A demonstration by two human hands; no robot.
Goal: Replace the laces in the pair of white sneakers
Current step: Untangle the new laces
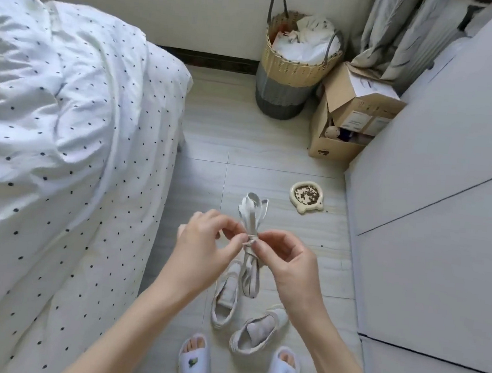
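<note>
Both hands are raised over the floor (272, 146), pinching a bundle of pale laces (252, 217) at its tied middle. Left hand (206, 242): thumb and fingers curled, nipping the knot from the left. Right hand (288, 259): thumb and forefinger clamped on the knot from the right. Loops of the bundle stand up above the fingers; more loops hang below. Two white sneakers (224, 301) lie on the floor under the hands, unlaced and gaping, the nearer one (258, 329) angled rightward, just beside the other. Feet in white slides (195, 359) stand close behind them. Bed with dotted white cover (63, 138) on the left. Woven basket (292, 70) of laundry against the far wall, open cardboard box (348, 112) beside it. Small dish of kibble (307, 196) on the floor, beyond the hands. Grey cabinet (450, 176) along the right.
</note>
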